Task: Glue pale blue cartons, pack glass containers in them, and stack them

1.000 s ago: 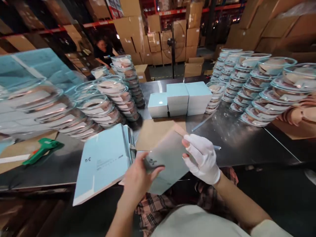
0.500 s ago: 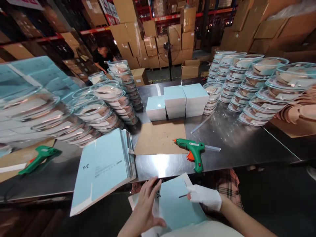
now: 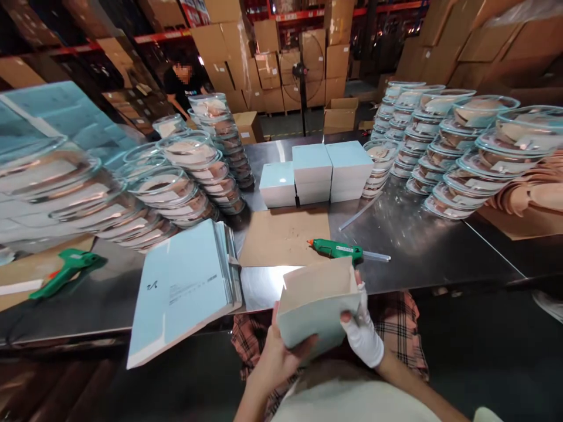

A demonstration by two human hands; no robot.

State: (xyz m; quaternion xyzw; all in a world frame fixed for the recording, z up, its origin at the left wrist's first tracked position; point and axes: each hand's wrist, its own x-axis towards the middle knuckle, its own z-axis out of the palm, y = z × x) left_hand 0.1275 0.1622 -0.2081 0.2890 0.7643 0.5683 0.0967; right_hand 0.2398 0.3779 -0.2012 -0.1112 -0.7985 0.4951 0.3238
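Observation:
Between my hands, in front of the table's near edge, is a light blue cardboard box (image 3: 314, 319), opened out with its pale inside showing. Bare, my left hand (image 3: 288, 349) grips the box's left side and lower edge. My right hand (image 3: 363, 331), in a white glove with bare fingertips, clasps its right side. Just beyond the box lies a green glue gun (image 3: 336, 249) with a clear glue stick in its back; the box hides its handle. A stack of flat blue boxes (image 3: 180, 287) lies to the left, overhanging the table edge.
Folded blue boxes (image 3: 332, 158) stand at the back of the metal table (image 3: 409, 246), behind a cardboard sheet (image 3: 285, 237). Stacked clear round containers (image 3: 457, 146) line both sides. A second green glue gun (image 3: 65, 272) lies far left. A person (image 3: 182, 88) stands beyond, near a fan (image 3: 301, 73).
The blue box was flat under my hands; now it is raised and opened into a box shape. Both hands have closed on its sides. The box now covers the glue gun's handle.

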